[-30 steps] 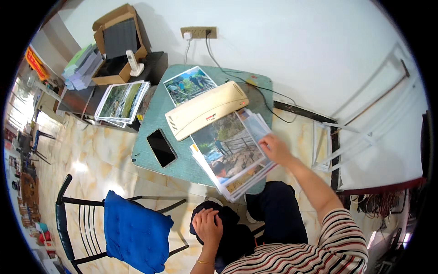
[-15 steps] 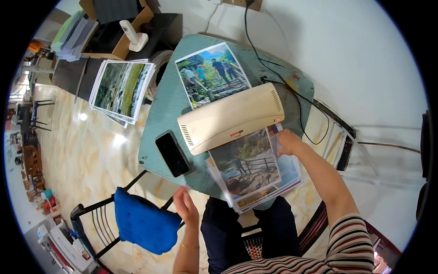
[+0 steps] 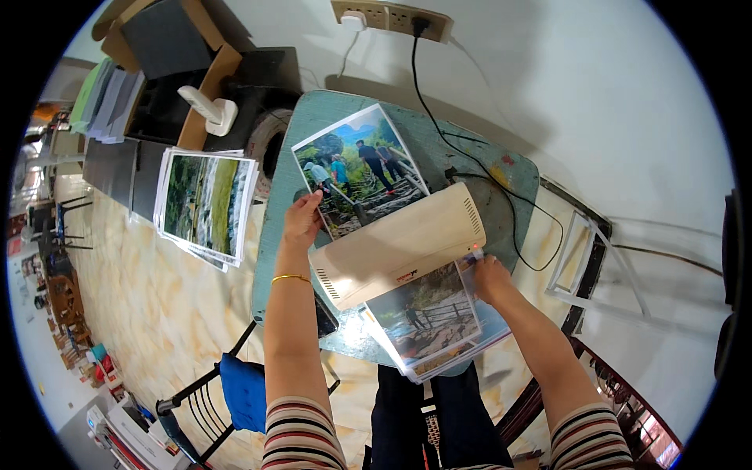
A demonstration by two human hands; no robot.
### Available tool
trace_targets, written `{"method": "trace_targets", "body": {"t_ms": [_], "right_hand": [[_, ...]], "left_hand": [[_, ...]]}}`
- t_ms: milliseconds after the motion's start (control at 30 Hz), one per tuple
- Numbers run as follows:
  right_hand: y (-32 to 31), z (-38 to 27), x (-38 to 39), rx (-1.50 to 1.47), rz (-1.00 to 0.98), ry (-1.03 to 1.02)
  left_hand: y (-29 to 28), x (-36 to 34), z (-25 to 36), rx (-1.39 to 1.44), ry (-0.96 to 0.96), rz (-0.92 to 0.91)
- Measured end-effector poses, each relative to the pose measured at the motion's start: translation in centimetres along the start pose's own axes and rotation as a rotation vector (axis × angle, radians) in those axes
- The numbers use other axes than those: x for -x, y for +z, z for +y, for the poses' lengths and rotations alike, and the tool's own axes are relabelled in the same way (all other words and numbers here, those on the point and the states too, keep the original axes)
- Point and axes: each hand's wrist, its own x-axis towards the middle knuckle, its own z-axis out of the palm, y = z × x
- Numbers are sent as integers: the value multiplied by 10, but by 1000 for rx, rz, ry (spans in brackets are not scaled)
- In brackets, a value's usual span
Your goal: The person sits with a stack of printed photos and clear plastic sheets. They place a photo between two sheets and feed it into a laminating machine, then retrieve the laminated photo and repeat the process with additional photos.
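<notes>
A cream laminator [image 3: 399,244] sits slantwise on a green table. A large photo print [image 3: 352,168] of people on a wooded path lies at its far side, its near edge against the machine. My left hand [image 3: 302,220] is closed on that print's left edge, thumb on top. At the near side, another photo print [image 3: 427,309] of a rocky path with a railing reaches up to the machine, over a stack of prints. My right hand [image 3: 491,280] has bent fingers at the stack's right edge, beside the laminator's red light; its fingertips are partly hidden.
A black phone [image 3: 325,315] lies partly behind my left forearm. A black cable [image 3: 439,129] runs from the wall socket [image 3: 392,17] onto the table. More prints [image 3: 205,205], a white cordless phone [image 3: 211,110] and a cardboard box [image 3: 219,74] are at left; a blue-cushioned chair [image 3: 243,392] stands below.
My left hand has moved up from below the table edge to the far print and taken its left edge. My right hand stays by the laminator's right end. The view has shifted.
</notes>
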Motion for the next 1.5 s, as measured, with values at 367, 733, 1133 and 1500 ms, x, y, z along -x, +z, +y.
{"method": "trace_targets", "body": {"t_ms": [367, 733, 1133, 1500], "right_hand": [[11, 0, -6, 34, -54, 88], [15, 7, -8, 22, -97, 24], [5, 3, -3, 88, -56, -39], [14, 8, -5, 166, -113, -7]], "left_hand": [[43, -6, 47, -14, 211, 30], [68, 98, 208, -387, 1055, 219], [-190, 115, 155, 404, 570, 306], [-222, 52, 147, 321, 498, 642]]}}
